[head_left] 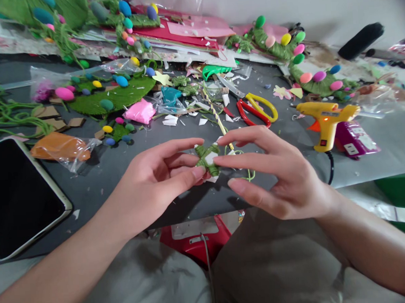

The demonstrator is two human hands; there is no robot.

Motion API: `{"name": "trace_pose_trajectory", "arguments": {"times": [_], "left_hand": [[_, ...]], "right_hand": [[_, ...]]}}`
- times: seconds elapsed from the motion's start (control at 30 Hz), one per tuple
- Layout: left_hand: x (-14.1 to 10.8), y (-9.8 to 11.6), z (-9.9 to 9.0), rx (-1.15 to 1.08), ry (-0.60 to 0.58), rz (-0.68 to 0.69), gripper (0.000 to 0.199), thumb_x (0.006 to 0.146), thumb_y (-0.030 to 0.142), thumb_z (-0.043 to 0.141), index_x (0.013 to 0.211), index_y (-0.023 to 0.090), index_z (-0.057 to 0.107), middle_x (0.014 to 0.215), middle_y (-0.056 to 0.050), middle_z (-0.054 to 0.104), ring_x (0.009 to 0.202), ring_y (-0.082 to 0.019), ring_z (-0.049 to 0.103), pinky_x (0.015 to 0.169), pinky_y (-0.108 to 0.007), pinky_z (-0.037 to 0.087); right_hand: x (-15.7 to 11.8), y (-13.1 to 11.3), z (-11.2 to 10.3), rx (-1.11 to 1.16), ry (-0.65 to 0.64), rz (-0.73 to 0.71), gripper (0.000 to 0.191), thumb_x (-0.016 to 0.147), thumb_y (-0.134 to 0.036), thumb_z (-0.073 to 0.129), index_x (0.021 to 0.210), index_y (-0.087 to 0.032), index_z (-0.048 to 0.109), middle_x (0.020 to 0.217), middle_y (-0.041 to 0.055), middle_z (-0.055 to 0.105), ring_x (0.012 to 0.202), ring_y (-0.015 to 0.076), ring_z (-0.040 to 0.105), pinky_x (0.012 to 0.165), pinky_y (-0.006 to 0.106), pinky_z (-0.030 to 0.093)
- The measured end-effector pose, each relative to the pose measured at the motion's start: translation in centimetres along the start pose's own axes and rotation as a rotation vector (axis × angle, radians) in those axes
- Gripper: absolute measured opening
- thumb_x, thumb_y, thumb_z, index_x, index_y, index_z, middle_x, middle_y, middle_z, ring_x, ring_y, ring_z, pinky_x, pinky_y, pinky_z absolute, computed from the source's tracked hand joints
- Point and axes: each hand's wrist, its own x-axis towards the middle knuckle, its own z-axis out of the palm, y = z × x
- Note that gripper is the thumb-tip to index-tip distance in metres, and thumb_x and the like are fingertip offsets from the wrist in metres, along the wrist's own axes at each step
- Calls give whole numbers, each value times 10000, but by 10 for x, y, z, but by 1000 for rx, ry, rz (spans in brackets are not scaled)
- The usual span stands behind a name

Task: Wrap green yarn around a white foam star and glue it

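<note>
Between my hands, just above the table's front part, is a small star-like shape [202, 154] wrapped in green yarn, with a white patch in its middle. My left hand [159, 176] pinches it between thumb and fingers from the left. On the other side, my right hand [274, 172] has its thumb and fingers spread, an index or middle fingertip touching or very near the white patch. A thin green yarn strand [251, 172] loops on the table behind the right fingers. White paper scraps lie below and behind the shape.
A yellow glue gun [326, 118] stands at right beside a purple packet [358, 139]. Scissors [258, 110] with red and yellow handles lie behind my hands. A tablet [21, 197] is at left, near an orange bag [64, 148]. Green yarn pieces with coloured eggs line the back.
</note>
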Motion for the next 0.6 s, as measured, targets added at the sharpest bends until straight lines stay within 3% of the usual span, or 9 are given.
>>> {"name": "trace_pose_trajectory", "arguments": {"times": [0.13, 0.3, 0.6], "left_hand": [[-1, 2, 1, -32, 11, 0, 347, 871, 178, 795, 1199, 286, 762, 1046, -11, 761, 907, -165, 755, 814, -290, 686], [-2, 4, 1, -63, -17, -62, 369, 901, 204, 764, 1252, 317, 740, 1103, -21, 734, 910, -199, 772, 818, -349, 699], [-2, 4, 0, -62, -44, -43, 378, 885, 162, 775, 1236, 297, 738, 1159, -22, 728, 919, -167, 743, 758, -262, 681]], "right_hand": [[-1, 1, 0, 42, 71, 87, 289, 911, -193, 699, 1188, -132, 756, 1284, 163, 650, 1132, 225, 671, 965, 383, 582], [-2, 4, 6, 35, 53, 39, 255, 917, -165, 710, 1166, -150, 759, 1209, 140, 667, 1078, 194, 681, 907, 339, 602], [-3, 4, 9, 67, -3, 65, 300, 953, -128, 655, 1233, -206, 729, 1163, 88, 696, 1060, 160, 687, 926, 303, 592]]}}
